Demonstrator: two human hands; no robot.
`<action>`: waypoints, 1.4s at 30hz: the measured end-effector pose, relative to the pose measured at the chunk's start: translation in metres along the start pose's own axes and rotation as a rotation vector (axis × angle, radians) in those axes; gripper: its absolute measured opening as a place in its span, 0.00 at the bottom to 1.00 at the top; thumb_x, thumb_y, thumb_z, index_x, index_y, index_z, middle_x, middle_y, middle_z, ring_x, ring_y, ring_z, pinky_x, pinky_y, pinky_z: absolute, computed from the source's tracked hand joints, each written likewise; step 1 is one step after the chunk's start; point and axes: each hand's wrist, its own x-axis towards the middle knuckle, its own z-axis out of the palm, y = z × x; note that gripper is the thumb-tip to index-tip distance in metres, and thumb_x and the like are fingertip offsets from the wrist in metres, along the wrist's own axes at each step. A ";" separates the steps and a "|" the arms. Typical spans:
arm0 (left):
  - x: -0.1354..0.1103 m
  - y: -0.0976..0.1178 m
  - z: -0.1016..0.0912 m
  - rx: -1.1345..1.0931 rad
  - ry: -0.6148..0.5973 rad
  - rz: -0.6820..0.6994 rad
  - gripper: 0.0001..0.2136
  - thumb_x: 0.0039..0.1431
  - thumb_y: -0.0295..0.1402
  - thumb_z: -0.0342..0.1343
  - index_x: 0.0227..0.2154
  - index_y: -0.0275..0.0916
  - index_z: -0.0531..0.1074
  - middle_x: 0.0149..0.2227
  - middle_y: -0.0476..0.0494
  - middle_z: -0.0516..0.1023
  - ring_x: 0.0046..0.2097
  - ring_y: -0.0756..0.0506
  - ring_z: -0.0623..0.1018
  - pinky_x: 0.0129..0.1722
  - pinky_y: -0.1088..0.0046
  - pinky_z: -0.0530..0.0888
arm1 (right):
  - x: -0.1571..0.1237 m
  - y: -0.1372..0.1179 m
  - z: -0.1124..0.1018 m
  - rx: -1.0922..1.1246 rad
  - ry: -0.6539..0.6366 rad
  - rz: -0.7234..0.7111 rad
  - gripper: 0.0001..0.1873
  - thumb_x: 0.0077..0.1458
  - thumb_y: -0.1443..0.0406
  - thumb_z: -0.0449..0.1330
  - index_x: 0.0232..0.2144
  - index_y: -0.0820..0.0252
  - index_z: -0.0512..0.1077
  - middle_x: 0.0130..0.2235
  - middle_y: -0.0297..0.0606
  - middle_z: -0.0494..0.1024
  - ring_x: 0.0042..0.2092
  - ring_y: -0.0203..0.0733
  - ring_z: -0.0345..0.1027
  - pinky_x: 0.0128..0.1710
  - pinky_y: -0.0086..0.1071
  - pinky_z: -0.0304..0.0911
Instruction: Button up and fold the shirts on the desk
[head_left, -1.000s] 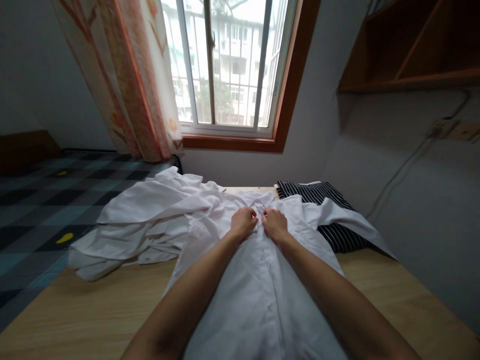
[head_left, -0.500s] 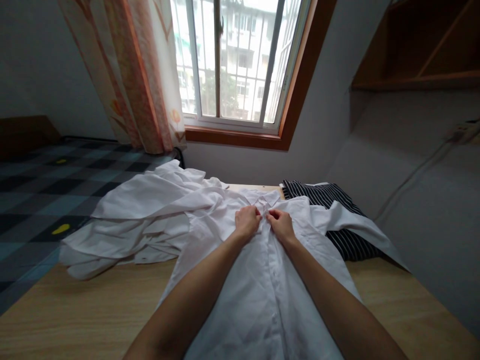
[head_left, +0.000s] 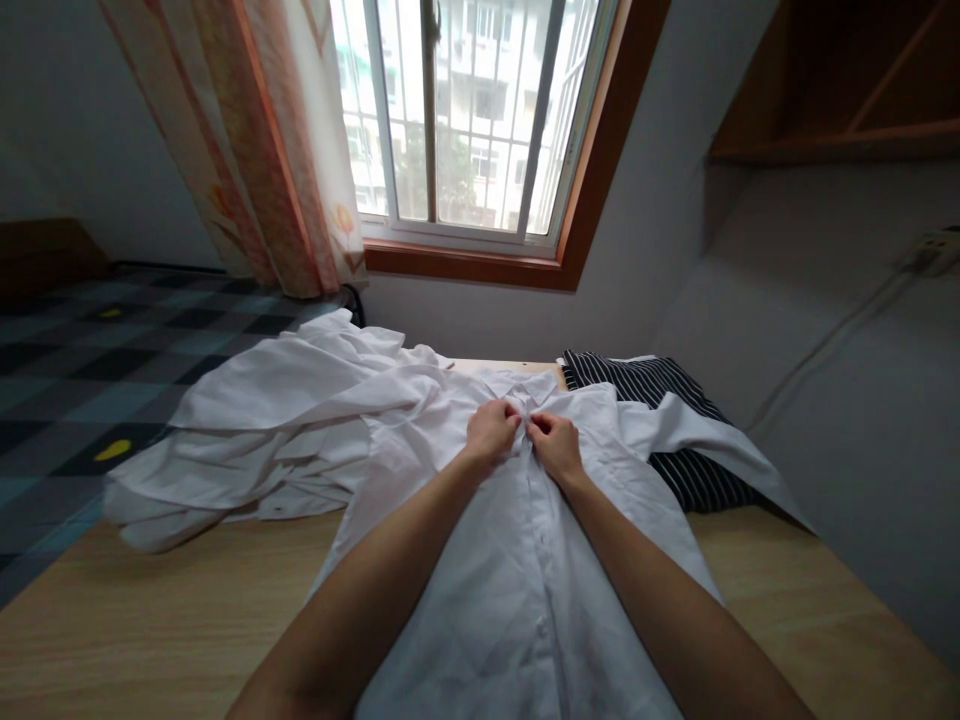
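Note:
A white button-up shirt (head_left: 517, 590) lies flat, front up, on the wooden table (head_left: 150, 620), its collar toward the window. My left hand (head_left: 491, 432) and my right hand (head_left: 553, 444) sit side by side on the shirt's front placket just below the collar. Both have their fingers curled in a pinch on the fabric edges near the top button. My forearms stretch over the shirt's body.
A heap of white garments (head_left: 255, 430) lies at the left of the table. A black-and-white striped cloth (head_left: 660, 400) lies at the back right under a white sleeve. Beyond are a window (head_left: 457, 110), a patterned curtain (head_left: 255, 140), a checked bed (head_left: 90, 370) and a wall shelf (head_left: 847, 80).
My hands stay pinched at the top of the placket with small finger shifts. The camera has tilted a little, so the scene sits slightly higher.

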 end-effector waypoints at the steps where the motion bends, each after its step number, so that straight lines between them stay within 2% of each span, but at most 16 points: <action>1: 0.000 0.000 0.000 -0.006 0.004 -0.004 0.09 0.58 0.30 0.53 0.32 0.38 0.80 0.33 0.43 0.81 0.36 0.46 0.77 0.35 0.74 0.67 | 0.000 0.000 0.000 0.018 -0.010 -0.004 0.13 0.48 0.59 0.59 0.32 0.60 0.80 0.35 0.41 0.83 0.36 0.47 0.75 0.40 0.36 0.66; 5: -0.001 0.000 -0.001 -0.018 0.011 -0.013 0.10 0.57 0.30 0.53 0.30 0.38 0.80 0.31 0.42 0.80 0.35 0.46 0.76 0.33 0.74 0.66 | 0.003 0.005 -0.001 0.135 -0.055 0.017 0.19 0.53 0.55 0.54 0.27 0.62 0.79 0.27 0.38 0.80 0.29 0.43 0.71 0.32 0.33 0.65; 7: -0.001 0.000 -0.001 -0.025 -0.002 -0.006 0.10 0.56 0.30 0.53 0.29 0.38 0.80 0.30 0.43 0.80 0.33 0.46 0.76 0.32 0.75 0.65 | 0.005 0.007 -0.001 0.163 -0.061 0.030 0.20 0.53 0.55 0.53 0.27 0.62 0.78 0.27 0.38 0.79 0.27 0.41 0.70 0.30 0.32 0.64; 10: 0.000 -0.001 -0.001 -0.051 -0.015 0.009 0.09 0.55 0.31 0.54 0.29 0.37 0.80 0.27 0.44 0.78 0.31 0.47 0.75 0.31 0.75 0.65 | 0.006 0.009 0.000 0.171 -0.060 0.031 0.16 0.49 0.58 0.56 0.31 0.62 0.79 0.29 0.38 0.81 0.29 0.42 0.71 0.31 0.31 0.65; 14: 0.001 -0.002 0.001 -0.095 -0.012 0.039 0.09 0.52 0.29 0.54 0.27 0.37 0.80 0.23 0.46 0.76 0.31 0.47 0.74 0.31 0.76 0.66 | 0.006 0.006 0.000 0.151 -0.028 0.044 0.13 0.46 0.60 0.58 0.30 0.61 0.78 0.30 0.40 0.81 0.32 0.44 0.73 0.34 0.33 0.67; 18: 0.001 -0.001 0.002 -0.122 -0.010 0.031 0.11 0.52 0.27 0.51 0.25 0.36 0.80 0.21 0.46 0.74 0.29 0.48 0.74 0.29 0.76 0.65 | 0.003 -0.001 -0.001 0.048 0.019 0.050 0.10 0.46 0.60 0.60 0.28 0.60 0.77 0.29 0.40 0.81 0.32 0.45 0.75 0.36 0.34 0.67; 23: -0.001 0.001 0.002 -0.167 -0.011 -0.003 0.11 0.53 0.34 0.54 0.26 0.36 0.80 0.21 0.47 0.75 0.29 0.47 0.74 0.28 0.76 0.64 | 0.000 -0.009 -0.003 -0.085 0.064 0.042 0.09 0.46 0.60 0.61 0.27 0.58 0.78 0.28 0.39 0.81 0.32 0.46 0.75 0.35 0.34 0.66; 26: -0.002 0.002 0.002 -0.143 0.009 -0.004 0.11 0.53 0.32 0.53 0.26 0.37 0.81 0.21 0.47 0.75 0.30 0.47 0.74 0.29 0.76 0.64 | 0.000 -0.009 -0.003 -0.104 0.070 0.025 0.08 0.46 0.60 0.61 0.25 0.58 0.78 0.28 0.39 0.82 0.32 0.46 0.75 0.35 0.34 0.65; 31: 0.001 0.000 0.005 -0.068 -0.001 0.009 0.11 0.58 0.31 0.51 0.29 0.37 0.80 0.26 0.45 0.78 0.33 0.47 0.75 0.31 0.75 0.66 | 0.002 -0.005 -0.002 -0.008 0.056 0.030 0.10 0.46 0.59 0.62 0.24 0.60 0.78 0.27 0.40 0.81 0.31 0.46 0.75 0.34 0.33 0.65; 36: 0.003 0.000 0.006 -0.004 0.001 0.063 0.10 0.62 0.30 0.50 0.33 0.37 0.77 0.34 0.43 0.80 0.39 0.46 0.76 0.38 0.74 0.68 | 0.008 0.005 0.001 0.101 0.012 0.060 0.12 0.46 0.58 0.61 0.27 0.61 0.78 0.27 0.40 0.81 0.30 0.45 0.74 0.32 0.33 0.66; 42: -0.008 -0.003 0.001 0.277 0.027 0.268 0.11 0.65 0.29 0.46 0.41 0.38 0.73 0.44 0.39 0.76 0.45 0.43 0.76 0.44 0.70 0.68 | 0.016 0.015 0.003 0.103 -0.069 0.054 0.15 0.47 0.56 0.61 0.25 0.62 0.77 0.23 0.38 0.78 0.27 0.41 0.70 0.28 0.31 0.65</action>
